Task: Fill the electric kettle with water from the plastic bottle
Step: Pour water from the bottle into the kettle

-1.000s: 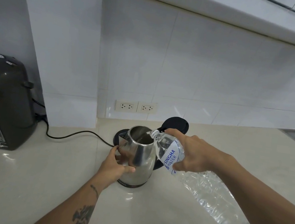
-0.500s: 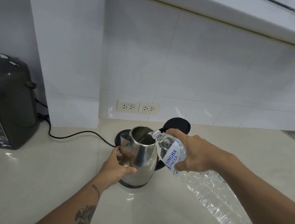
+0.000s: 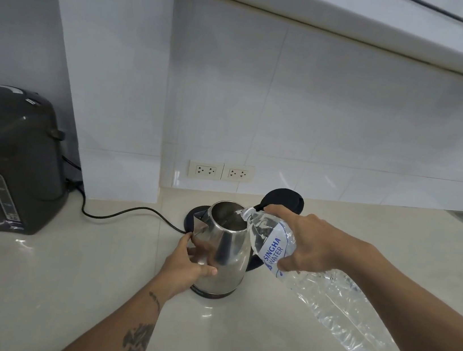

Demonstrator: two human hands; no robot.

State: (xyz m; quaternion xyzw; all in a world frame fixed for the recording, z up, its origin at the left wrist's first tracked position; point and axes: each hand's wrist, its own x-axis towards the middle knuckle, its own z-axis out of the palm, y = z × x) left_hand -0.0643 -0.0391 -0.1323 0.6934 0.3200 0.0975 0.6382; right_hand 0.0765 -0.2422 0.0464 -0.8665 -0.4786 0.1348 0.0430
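The pour is under way but looks far from finished: the right hand [image 3: 313, 248] is clamped around the upper part of the plastic bottle [image 3: 334, 305], which is tipped with its mouth at the rim of the open electric kettle [image 3: 221, 248], and much water is visible in the bottle trailing back under the right forearm. The left hand [image 3: 186, 265] grips the kettle's steel body just below the spout, steadying it on the counter [image 3: 29, 295]. The kettle's water level is not visible, so how much filling remains cannot be judged
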